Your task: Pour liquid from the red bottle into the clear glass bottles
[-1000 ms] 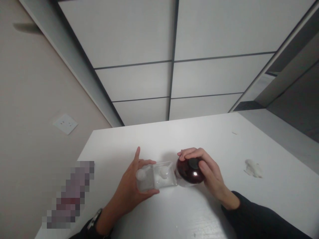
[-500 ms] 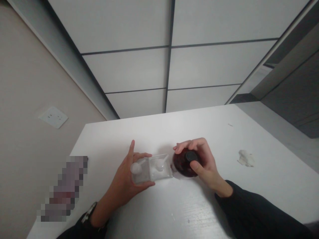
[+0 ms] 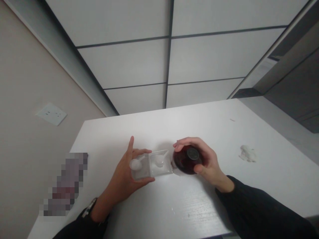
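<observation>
My left hand (image 3: 122, 181) is around a clear plastic box (image 3: 162, 171) on the table, with thumb and a finger along opposite sides and the index finger raised. The box has two compartments side by side, and a white rounded piece (image 3: 136, 164) shows at the left one, another in the right; I cannot tell what they are. Just right of the box, my right hand (image 3: 208, 162) wraps around a dark red, round-bodied bottle (image 3: 183, 159) with a black cap (image 3: 193, 153). Bottle and box stand very close; whether they touch is unclear.
Both things stand on a white table (image 3: 154, 212). A crumpled whitish scrap (image 3: 247, 153) lies to the right, with a thin sliver (image 3: 232, 119) behind it. A pixelated item (image 3: 67, 184) lies at the left edge. A wall socket (image 3: 52, 114) is at left, pale panels (image 3: 124, 66) beyond.
My right hand has shifted slightly on the bottle, its thumb now lower beside the cap, which shows more fully. My left hand keeps its hold on the box. The camera view has tilted slightly.
</observation>
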Motion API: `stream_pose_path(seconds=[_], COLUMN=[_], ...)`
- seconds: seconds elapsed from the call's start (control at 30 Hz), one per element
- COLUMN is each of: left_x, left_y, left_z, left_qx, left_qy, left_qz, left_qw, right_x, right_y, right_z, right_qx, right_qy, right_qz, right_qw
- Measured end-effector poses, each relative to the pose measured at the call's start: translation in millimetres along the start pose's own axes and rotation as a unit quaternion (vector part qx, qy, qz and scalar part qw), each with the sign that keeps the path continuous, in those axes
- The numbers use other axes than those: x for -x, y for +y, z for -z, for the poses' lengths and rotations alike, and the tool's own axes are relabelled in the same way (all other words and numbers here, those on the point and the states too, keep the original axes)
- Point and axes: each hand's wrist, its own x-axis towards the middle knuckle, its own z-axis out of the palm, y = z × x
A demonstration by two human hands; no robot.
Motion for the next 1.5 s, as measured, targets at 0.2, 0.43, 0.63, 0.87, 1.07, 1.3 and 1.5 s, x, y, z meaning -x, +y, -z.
stream_pose_path(seconds=[0.2, 0.43, 0.63, 0.87, 1.07, 1.3, 1.5], left_x=[1, 0, 1, 2, 3, 9, 6], left_y=[-4, -4, -5, -4, -6, -1, 1], left_z=[-1.2, -1.4, -1.4, -1.5, -0.4, 17.5, 39.2], left_qx=[0.001, 0.0, 0.004, 0.004, 0.048, 0.081, 0.031], left_qy=[0.006, 0.01, 0.01, 0.003, -0.011, -0.014, -0.001], left_qz=[-0.021, -0.018, -0.013, -0.003, 0.005, -0.031, -0.065], left_qw=[1.0, 1.0, 1.0, 1.0, 0.999, 0.996, 0.997], right_x=[0, -1, 0, -4, -5, -2, 1], right_y=[0, -2, -6, 6, 22, 36, 33], right_z=[0, 0, 2, 29, 43, 43, 41], right_qx=[-0.002, -0.015, 0.003, 0.039, 0.239, 0.359, 0.376], right_qy=[-0.02, 0.001, 0.045, 0.196, 0.114, -0.064, -0.08], right_qz=[0.004, 0.016, 0.008, -0.068, -0.14, -0.159, -0.147], right_qw=[1.0, 1.0, 0.999, 0.978, 0.954, 0.917, 0.911])
